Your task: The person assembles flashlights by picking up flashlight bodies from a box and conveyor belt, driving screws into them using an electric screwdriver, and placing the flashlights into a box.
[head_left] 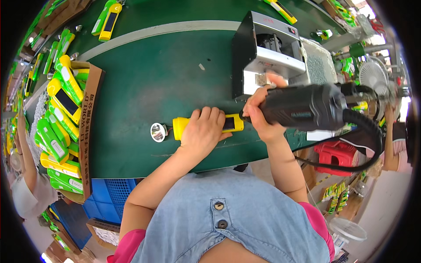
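Observation:
On the green bench lies a yellow flashlight body (238,122) with a dark panel on its side. My left hand (203,131) is wrapped over its middle and presses it against the bench. A round silver reflector (158,132) sits just off the body's wide left end, joined by thin wires. My right hand (264,117) grips a black electric screwdriver (302,107), held nearly level. Its tip meets or nearly meets the right end of the flashlight; my fingers hide the exact contact. Part of the right hand is slightly blurred.
A screw feeder (278,59) stands behind my right hand, beside a tray of small grey pieces (319,61). A cardboard box (90,131) full of yellow and green flashlights is at left. The screwdriver's black cable (372,144) loops at right, above a red stool (335,155). Other people work at both sides.

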Available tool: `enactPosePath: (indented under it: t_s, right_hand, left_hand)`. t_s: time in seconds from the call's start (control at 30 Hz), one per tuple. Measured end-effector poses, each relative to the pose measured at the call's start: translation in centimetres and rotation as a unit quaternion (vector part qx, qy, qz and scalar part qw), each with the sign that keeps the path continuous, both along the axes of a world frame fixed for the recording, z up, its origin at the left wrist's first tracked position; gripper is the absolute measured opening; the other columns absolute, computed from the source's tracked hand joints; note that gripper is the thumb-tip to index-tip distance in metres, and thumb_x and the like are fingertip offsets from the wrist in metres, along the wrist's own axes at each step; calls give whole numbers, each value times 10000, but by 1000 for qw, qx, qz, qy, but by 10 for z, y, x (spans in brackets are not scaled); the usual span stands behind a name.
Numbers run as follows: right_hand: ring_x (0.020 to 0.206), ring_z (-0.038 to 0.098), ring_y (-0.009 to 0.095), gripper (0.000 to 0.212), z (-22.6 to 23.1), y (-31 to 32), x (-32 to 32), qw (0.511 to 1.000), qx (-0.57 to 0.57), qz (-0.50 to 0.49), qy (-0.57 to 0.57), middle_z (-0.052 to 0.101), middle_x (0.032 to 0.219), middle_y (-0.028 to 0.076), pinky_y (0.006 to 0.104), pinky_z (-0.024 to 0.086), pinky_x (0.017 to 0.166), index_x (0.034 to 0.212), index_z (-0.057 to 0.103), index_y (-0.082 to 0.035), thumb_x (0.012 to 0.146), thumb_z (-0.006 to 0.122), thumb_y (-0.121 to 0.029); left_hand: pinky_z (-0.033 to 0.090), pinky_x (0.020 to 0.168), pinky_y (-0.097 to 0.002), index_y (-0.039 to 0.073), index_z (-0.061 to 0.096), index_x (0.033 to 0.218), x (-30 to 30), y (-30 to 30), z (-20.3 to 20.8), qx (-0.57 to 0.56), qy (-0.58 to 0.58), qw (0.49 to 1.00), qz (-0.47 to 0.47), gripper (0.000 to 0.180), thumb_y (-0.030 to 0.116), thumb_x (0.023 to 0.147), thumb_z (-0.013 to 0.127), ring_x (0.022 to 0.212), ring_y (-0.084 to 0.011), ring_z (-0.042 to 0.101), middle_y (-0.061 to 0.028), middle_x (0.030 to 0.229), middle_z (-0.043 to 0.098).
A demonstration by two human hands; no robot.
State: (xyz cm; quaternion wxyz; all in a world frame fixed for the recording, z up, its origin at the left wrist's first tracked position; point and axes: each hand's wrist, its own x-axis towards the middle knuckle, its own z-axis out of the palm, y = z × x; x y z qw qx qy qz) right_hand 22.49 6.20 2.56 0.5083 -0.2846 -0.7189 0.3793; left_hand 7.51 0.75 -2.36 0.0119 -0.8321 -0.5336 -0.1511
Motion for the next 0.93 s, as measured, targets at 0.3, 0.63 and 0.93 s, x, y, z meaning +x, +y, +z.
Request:
enactPosePath:
  t_s: [0.3, 0.63, 0.93]
  right_hand:
    - [520, 493, 148, 342, 5, 6, 8, 997, -19, 68, 1, 481, 640, 81, 272, 469, 531, 983, 369, -17, 706, 526, 107]
    - [555, 473, 55, 363, -4, 3, 3, 994, -51, 69, 72, 515, 656, 18, 174, 349, 519, 1040, 405, 20, 737, 599, 71]
    - [558, 496, 149, 367, -7, 4, 3, 991, -84, 58, 88, 500, 646, 73, 265, 454, 542, 1021, 362, -15, 731, 570, 72]
  left_hand:
    - [368, 615, -272, 58, 555, 908, 0, -3, 1, -16, 24, 1000, -1, 504, 460, 620, 657, 731, -164, 474, -17, 772, 469]
    - [370, 627, -274, 68, 543, 873, 1, -3, -1, -18, 39, 999, 9, 499, 467, 601, 670, 763, -160, 476, -14, 793, 473]
    - [376, 636, -280, 66, 535, 875, 1, -4, -2, -23, 42, 999, 8, 502, 462, 600, 674, 771, -170, 478, -24, 810, 478]
